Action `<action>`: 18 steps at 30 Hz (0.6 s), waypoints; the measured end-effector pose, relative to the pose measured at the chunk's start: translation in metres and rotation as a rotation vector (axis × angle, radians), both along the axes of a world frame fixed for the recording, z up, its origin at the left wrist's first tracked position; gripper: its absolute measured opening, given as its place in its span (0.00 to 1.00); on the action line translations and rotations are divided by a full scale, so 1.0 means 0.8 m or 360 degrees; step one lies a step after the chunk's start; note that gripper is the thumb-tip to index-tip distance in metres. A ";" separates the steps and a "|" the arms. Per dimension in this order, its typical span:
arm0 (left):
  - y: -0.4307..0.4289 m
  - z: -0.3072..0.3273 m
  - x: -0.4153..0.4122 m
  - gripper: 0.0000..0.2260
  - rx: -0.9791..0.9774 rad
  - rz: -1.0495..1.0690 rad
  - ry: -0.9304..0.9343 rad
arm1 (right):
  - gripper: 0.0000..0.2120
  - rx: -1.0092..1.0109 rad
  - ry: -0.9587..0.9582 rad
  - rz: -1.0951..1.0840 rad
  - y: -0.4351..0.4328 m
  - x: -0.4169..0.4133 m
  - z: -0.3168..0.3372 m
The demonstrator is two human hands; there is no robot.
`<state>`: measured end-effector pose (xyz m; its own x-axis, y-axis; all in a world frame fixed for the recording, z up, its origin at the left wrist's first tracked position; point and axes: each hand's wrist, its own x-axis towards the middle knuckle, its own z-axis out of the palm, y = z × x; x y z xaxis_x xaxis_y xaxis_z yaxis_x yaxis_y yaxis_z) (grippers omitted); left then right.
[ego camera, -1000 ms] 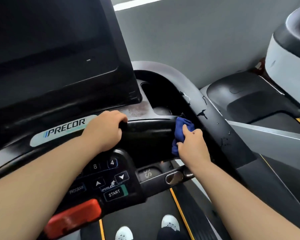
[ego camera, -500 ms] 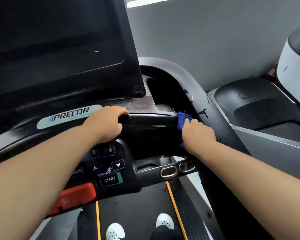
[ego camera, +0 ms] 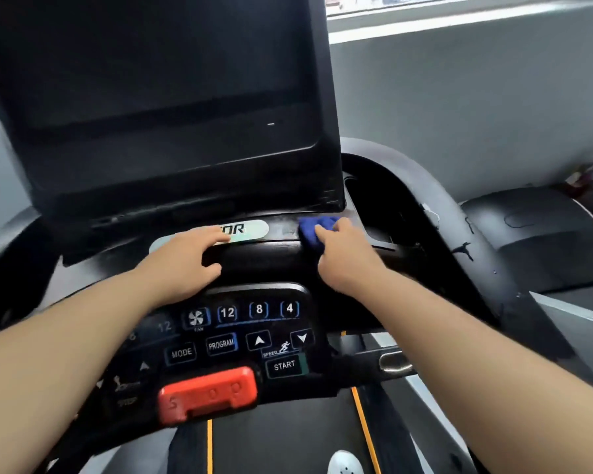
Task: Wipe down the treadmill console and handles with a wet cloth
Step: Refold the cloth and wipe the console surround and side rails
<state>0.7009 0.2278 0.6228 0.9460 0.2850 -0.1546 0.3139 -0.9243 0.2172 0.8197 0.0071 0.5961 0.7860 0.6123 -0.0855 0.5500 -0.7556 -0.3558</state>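
Note:
A black treadmill console (ego camera: 172, 97) with a dark screen fills the upper left. Below it lies a keypad (ego camera: 240, 336) with a red stop bar (ego camera: 208, 393). Across the console's front runs a black handle bar (ego camera: 261, 260). My left hand (ego camera: 182, 265) grips the bar's left part, its fingers reaching over the silver brand badge (ego camera: 250, 229). My right hand (ego camera: 344, 254) presses a blue cloth (ego camera: 314, 230) onto the ledge above the bar, just right of the badge. Most of the cloth is hidden under my fingers.
A grey side rail (ego camera: 442, 213) curves down the right, with a dark cup pocket (ego camera: 374, 206) inside it. A neighbouring treadmill deck (ego camera: 534, 234) stands to the right before a grey wall (ego camera: 459, 107). Metal pulse grips (ego camera: 396, 362) sit below my right arm. A white shoe (ego camera: 344, 463) shows on the belt.
My right hand has slid the cloth left along the bar and up onto the ledge near the badge. My left hand has loosened, its fingers now stretching over the badge. The view has swung left.

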 end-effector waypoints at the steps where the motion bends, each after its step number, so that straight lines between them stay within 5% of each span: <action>1: 0.014 -0.002 -0.007 0.24 -0.0014 -0.0009 0.0003 | 0.19 0.0107 0.0047 0.0094 0.017 -0.012 0.001; 4: 0.043 -0.006 -0.019 0.26 -0.0101 -0.0093 -0.0014 | 0.22 0.0256 0.0211 0.0151 0.035 -0.008 0.010; 11: 0.100 -0.024 -0.065 0.22 -0.0273 -0.0198 -0.0119 | 0.19 -0.0165 0.0332 -0.0603 -0.002 -0.002 0.038; 18: 0.182 -0.010 -0.134 0.17 -0.0239 -0.0008 -0.0267 | 0.12 -0.0295 -0.0010 -0.0080 0.200 -0.098 0.072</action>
